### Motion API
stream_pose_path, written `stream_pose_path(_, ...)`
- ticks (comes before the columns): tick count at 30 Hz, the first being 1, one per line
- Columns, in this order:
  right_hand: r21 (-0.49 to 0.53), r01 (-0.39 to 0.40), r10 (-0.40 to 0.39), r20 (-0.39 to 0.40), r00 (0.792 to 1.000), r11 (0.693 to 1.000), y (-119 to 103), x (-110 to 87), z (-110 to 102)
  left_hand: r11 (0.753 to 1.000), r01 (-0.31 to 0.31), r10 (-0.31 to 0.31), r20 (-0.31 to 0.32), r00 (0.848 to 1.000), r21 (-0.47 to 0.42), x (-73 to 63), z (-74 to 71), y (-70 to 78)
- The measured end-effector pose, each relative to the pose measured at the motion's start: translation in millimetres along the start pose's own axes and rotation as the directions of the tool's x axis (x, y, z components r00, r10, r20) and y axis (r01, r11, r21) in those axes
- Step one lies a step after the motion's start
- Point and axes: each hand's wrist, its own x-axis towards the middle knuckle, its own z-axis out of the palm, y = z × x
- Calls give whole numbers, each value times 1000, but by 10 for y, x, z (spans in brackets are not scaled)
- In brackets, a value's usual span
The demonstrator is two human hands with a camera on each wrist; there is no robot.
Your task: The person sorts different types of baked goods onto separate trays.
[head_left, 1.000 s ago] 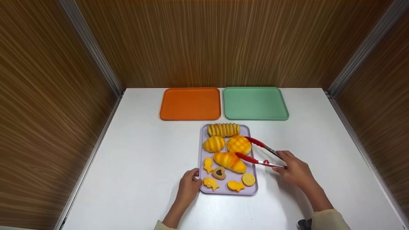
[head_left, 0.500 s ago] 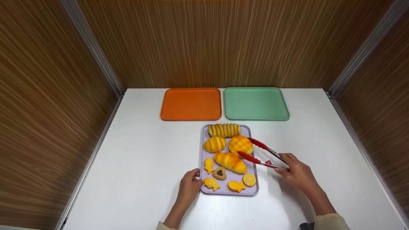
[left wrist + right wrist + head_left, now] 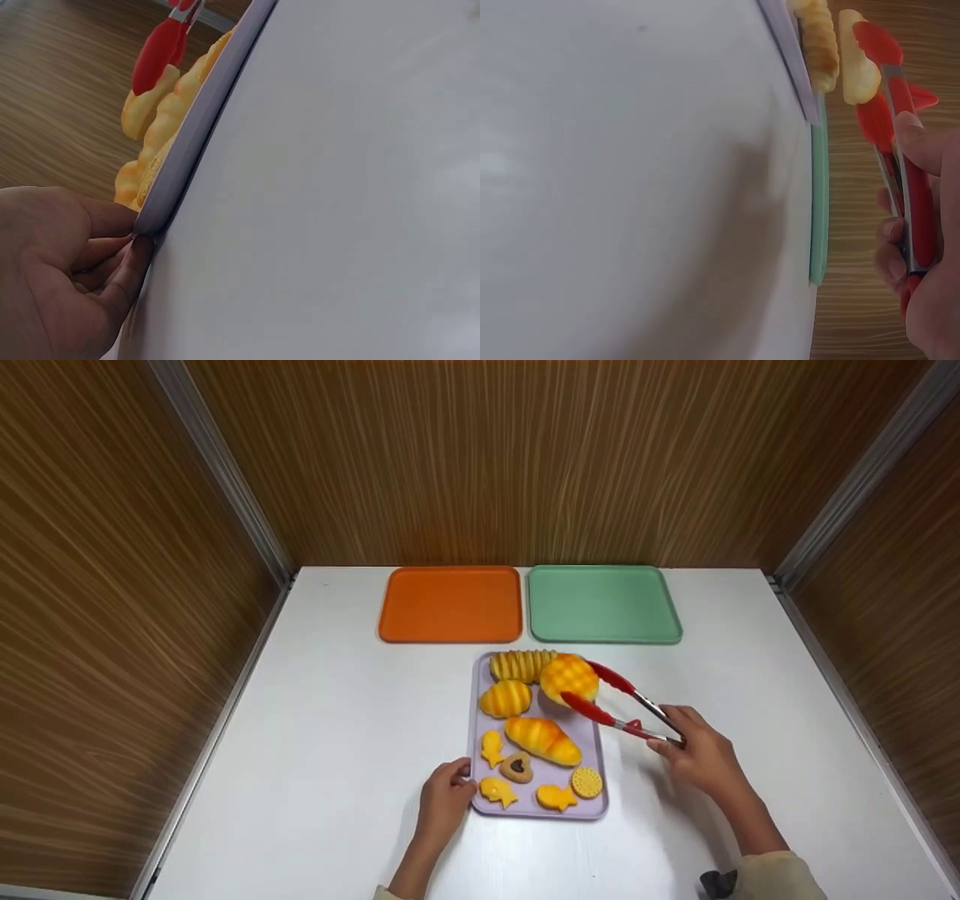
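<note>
1. Your right hand [image 3: 701, 754] grips the red-tipped tongs [image 3: 600, 715], which pinch the round crosshatched bun [image 3: 568, 673] between their two tips.
2. You have that bun raised clear of the lilac tray [image 3: 526, 801], above its far right part, beside the long ridged roll [image 3: 519, 666].
3. Your left hand [image 3: 444, 797] pinches the tray's left edge close to the near corner.
4. On the tray lie a croissant [image 3: 544, 741] and a heart-shaped cookie [image 3: 517, 767]; beyond it, an orange tray [image 3: 450, 604] sits just beside a green tray [image 3: 606, 604].
</note>
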Motion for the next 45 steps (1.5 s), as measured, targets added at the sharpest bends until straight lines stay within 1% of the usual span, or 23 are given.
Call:
stream_pose_path(8, 12, 44, -43, -49, 998, 999, -79, 247, 37, 999, 35, -35, -3, 999, -7, -3, 25, 13)
stream_pose_path(13, 21, 66, -64, -76, 995, 998, -174, 456, 46, 999, 42, -42, -8, 999, -4, -5, 41, 18)
stream_pose_path(19, 16, 81, -80, -87, 993, 997, -308, 741, 122, 1000, 27, -27, -30, 999, 10, -13, 45, -13)
stream_pose_path(21, 17, 78, -76, -83, 994, 997, -347, 835, 168, 1000, 25, -24, -37, 999, 9, -17, 49, -26)
stream_pose_path(23, 14, 70, -69, -79, 994, 997, -387, 927, 216, 999, 43, -43, -35, 998, -1, -17, 52, -32)
stream_pose_path(27, 21, 49, -48, -69, 996, 999, -471, 1097, 298, 998, 61, -61, -28, 998, -16, -13, 54, -27)
stream_pose_path(32, 23, 38, -36, -70, 997, 999, -579, 1293, 386, 998, 49, -50, -27, 998, -26, -15, 40, -33)
stream_pose_path(35, 15, 19, -18, -63, 998, 1000, -651, 1400, 431, 998, 55, -56, -19, 998, -37, -17, 31, -43)
stream_pose_path(39, -1, -14, 14, -41, 999, 1000, -759, 1532, 474, 997, 64, -64, -9, 998, -45, -22, 20, -57)
stream_pose_path(45, -36, -33, 33, -2, 999, 999, -879, 1711, 524, 997, 61, -61, -5, 998, -48, -22, 12, -54)
